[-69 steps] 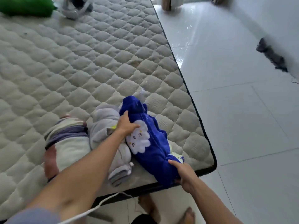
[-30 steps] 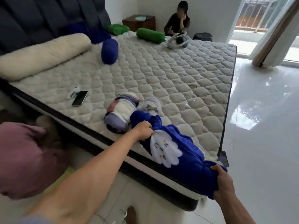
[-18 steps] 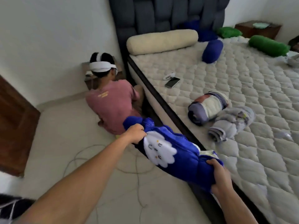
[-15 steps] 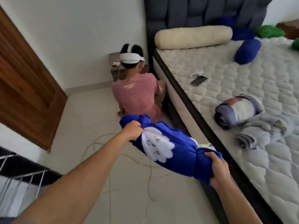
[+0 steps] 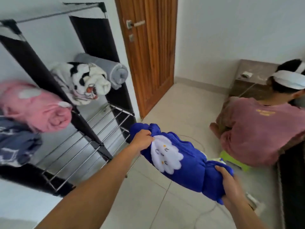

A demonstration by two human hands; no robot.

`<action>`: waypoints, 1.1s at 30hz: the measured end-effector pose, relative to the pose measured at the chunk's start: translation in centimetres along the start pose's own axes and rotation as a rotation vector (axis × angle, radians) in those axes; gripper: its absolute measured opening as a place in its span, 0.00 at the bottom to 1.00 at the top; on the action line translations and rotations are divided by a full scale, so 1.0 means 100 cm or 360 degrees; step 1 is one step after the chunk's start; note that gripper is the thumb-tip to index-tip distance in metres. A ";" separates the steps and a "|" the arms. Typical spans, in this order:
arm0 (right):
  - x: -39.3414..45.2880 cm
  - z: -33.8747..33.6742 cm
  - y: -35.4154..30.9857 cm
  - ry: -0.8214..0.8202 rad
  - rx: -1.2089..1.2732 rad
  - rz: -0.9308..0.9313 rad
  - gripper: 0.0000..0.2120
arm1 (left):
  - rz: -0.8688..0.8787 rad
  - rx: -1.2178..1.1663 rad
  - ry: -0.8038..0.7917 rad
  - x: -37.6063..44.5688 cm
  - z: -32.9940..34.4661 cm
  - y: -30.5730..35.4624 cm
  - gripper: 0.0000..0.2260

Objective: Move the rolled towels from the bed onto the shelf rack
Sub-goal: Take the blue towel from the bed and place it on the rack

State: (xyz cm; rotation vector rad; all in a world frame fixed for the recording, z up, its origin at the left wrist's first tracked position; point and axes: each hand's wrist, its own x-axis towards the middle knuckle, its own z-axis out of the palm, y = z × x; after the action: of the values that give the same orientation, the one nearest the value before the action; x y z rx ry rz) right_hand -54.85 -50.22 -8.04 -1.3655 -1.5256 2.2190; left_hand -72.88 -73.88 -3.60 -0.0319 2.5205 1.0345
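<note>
Both hands, left hand [image 5: 143,140] and right hand [image 5: 229,182], grip the ends of the blue rolled towel [image 5: 179,160], now carried from the bed to just beside the shelf rack [image 5: 85,138], so placing comes next.

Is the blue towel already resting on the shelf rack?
No, both hands hold the blue towel in the air, beside the shelf rack.

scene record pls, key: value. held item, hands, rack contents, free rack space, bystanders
held item: blue rolled towel, off the rack, carried above the floor
left hand: grips the towel's far end
right hand: grips its near end
rack contents: pink roll, black-and-white roll, grey roll, dark blue cloth
free space: bare wire shelf beside the left hand
bystander: person in pink shirt sitting on the floor, right
</note>
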 end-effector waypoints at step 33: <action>0.195 0.403 0.013 -0.0899 -0.0426 0.0151 0.21 | -0.0622 -0.0007 0.1141 0.302 -0.153 -0.099 0.19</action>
State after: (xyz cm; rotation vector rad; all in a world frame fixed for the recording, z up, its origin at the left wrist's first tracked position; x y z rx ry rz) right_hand -94.92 -67.83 -17.40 -0.9113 -2.0300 2.6946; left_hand -104.36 -87.42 -12.03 -1.0169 2.9302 0.9759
